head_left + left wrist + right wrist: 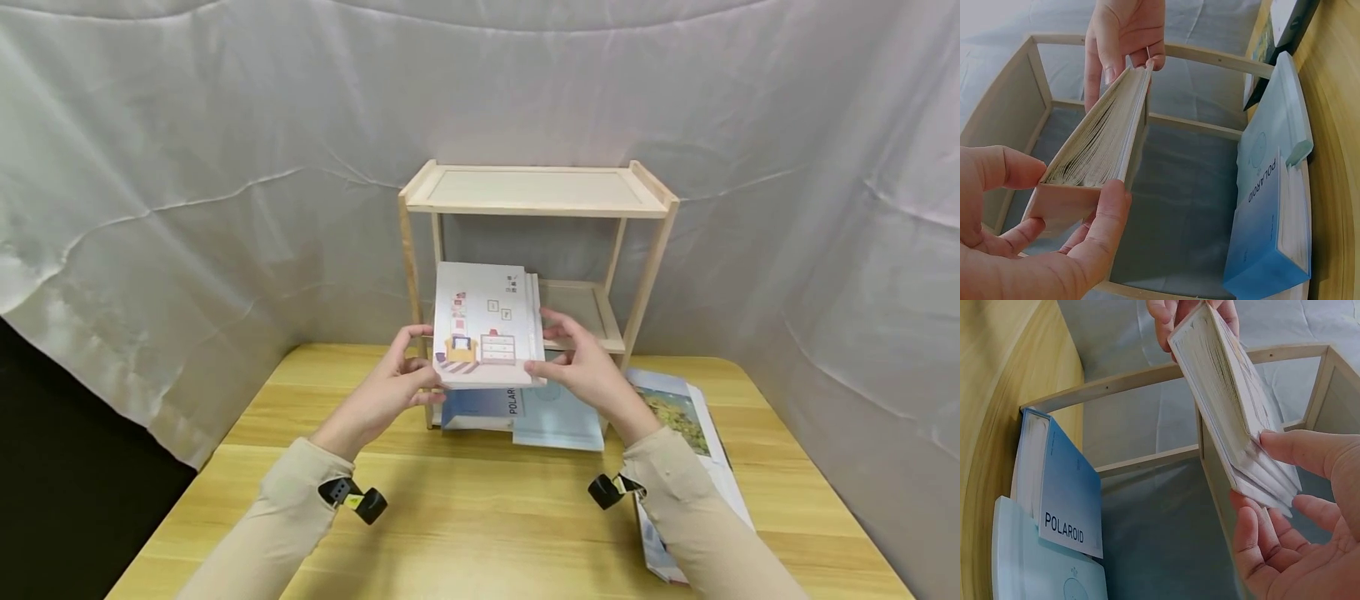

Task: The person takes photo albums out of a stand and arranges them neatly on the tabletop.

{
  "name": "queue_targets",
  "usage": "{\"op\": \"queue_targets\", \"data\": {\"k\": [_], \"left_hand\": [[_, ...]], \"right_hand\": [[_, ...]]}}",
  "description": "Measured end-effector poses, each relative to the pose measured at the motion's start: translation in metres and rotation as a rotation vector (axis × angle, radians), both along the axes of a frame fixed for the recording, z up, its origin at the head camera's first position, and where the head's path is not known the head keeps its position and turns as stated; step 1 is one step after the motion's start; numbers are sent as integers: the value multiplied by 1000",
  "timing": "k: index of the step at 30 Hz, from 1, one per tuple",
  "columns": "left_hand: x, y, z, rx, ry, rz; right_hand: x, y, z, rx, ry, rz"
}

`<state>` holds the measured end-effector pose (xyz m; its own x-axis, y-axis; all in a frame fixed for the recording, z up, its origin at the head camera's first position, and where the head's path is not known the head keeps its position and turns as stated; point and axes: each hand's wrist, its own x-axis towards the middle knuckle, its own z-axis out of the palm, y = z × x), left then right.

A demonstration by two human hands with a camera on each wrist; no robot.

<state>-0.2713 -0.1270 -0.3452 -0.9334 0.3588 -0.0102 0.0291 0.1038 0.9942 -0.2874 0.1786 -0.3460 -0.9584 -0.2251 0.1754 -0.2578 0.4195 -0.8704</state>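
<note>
Both hands hold up a thick white book (480,325) with a drawn room on its cover, in front of the wooden shelf's middle board. My left hand (393,372) grips its left side; in the left wrist view the thumb and fingers pinch the spine of the book (1063,203). My right hand (588,362) grips the opposite side, thumb on the cover and fingers beneath, as the right wrist view shows at the page edge. Below, a blue POLAROID book (1072,494) and a pale blue book (558,412) lie side by side on the lowest level.
A light wooden shelf (540,187) with three levels stands at the back of the wooden table (480,517). On the right, under the right forearm, lies a book with a photo picture (678,417). Grey cloth (225,167) hangs behind and at the sides.
</note>
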Motion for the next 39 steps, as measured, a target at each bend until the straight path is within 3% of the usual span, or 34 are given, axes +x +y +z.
{"op": "queue_targets", "data": {"k": [22, 39], "left_hand": [[3, 0, -2, -22, -9, 6], [8, -2, -9, -59, 42, 14]], "right_hand": [[1, -1, 0, 16, 8, -12], [9, -1, -3, 73, 49, 0]]}}
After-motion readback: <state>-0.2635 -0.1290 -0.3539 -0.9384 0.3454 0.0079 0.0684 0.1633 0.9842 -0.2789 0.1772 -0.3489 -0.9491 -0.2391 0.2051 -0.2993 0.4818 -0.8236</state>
